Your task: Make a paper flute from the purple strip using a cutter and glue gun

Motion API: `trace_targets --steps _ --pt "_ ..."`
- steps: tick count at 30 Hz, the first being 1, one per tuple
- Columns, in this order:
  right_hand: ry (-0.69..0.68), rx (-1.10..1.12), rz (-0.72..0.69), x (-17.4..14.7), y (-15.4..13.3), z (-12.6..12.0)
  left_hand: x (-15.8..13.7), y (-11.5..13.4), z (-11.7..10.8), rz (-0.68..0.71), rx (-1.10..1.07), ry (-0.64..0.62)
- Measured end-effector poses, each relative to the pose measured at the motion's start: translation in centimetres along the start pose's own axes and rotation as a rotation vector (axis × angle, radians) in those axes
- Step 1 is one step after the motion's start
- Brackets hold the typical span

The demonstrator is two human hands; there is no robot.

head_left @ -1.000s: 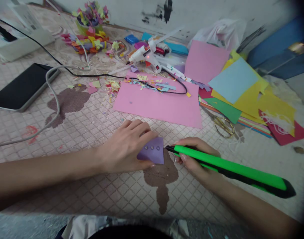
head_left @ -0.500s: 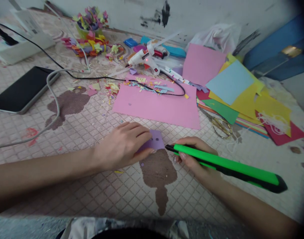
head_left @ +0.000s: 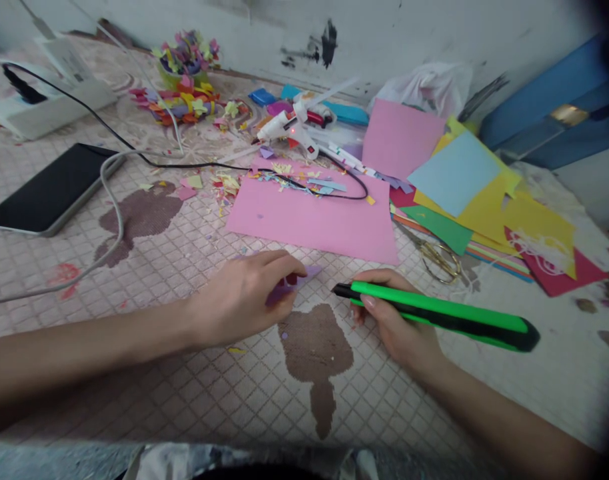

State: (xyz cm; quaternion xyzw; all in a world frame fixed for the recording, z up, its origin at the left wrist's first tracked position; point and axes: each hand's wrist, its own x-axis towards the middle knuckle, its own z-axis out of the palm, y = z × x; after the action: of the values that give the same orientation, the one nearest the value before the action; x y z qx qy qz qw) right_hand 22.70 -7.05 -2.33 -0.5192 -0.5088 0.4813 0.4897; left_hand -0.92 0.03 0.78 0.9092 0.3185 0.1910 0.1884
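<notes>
In the head view, my left hand (head_left: pixel 247 293) is closed on a small piece of purple paper (head_left: pixel 281 292), with thumb and fingers pinching it just above the tablecloth. The paper is tilted and partly hidden behind the fingers. To its right, my right hand (head_left: pixel 402 320) grips a green and black utility knife (head_left: pixel 449 312). The knife's dark tip points left towards the purple paper, a short gap away from it. Beyond both hands lies a pink sheet of paper (head_left: pixel 309 227) strewn with paper scraps along its far side.
A white glue gun (head_left: pixel 292 127) rests behind the pink sheet, its black cord (head_left: pixel 184 165) crossing the table. Gold-handled scissors (head_left: pixel 437 260) and coloured paper (head_left: pixel 457 175) lie right. At left are a tablet (head_left: pixel 49 190) and a power strip (head_left: pixel 54 107); paper flowers (head_left: pixel 179 103) are behind.
My left hand has tipped the purple paper up, so its dotted face no longer shows. The knife's rear end has swung slightly up and left. The camera view has shifted a little.
</notes>
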Motion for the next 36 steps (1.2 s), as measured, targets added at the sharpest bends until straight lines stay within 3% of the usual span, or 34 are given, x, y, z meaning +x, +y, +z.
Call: trace_targets --steps 4,8,22,36 --pt "-0.011 -0.007 0.005 0.0 0.0 0.0 0.2 -0.1 0.2 -0.006 -0.165 -0.128" --pt "-0.006 -0.006 -0.001 0.0 0.0 -0.1 0.0 -0.2 0.4 0.027 -0.143 -0.191" --pt "-0.025 -0.041 0.006 -0.1 -0.4 0.2 0.2 -0.9 0.7 0.073 -0.018 -0.090" --pt "-0.101 -0.207 -0.014 -0.3 -1.4 0.1 -0.1 -0.1 0.8 0.048 -0.075 -0.117"
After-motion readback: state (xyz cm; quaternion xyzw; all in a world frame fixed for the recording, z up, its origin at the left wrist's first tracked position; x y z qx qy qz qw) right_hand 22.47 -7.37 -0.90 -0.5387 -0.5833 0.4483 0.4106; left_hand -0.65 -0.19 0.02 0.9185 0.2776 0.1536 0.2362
